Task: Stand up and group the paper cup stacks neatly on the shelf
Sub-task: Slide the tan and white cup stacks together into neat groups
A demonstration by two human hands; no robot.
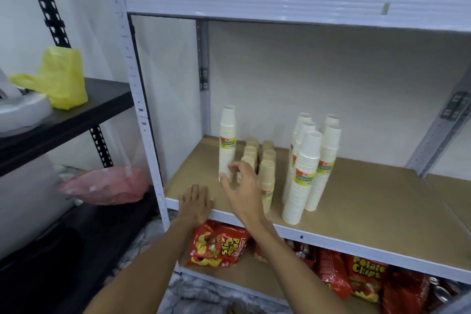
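Note:
A tall white paper cup stack (227,140) stands upright alone at the left of the brown shelf board (369,199). Just right of it stand several shorter tan cup stacks (266,173) in two rows. Further right, several tall white cup stacks (309,168) stand grouped together. My right hand (242,188) hovers with loosely spread fingers at the base of the lone white stack, in front of the tan stacks, holding nothing. My left hand (195,202) rests flat on the shelf's front edge.
Red potato chip bags (216,247) lie on the shelf below. The grey metal upright (142,109) frames the left side. A black rack on the left carries a yellow plastic bag (61,79), with a pink bag (107,186) below. The shelf board's right half is bare.

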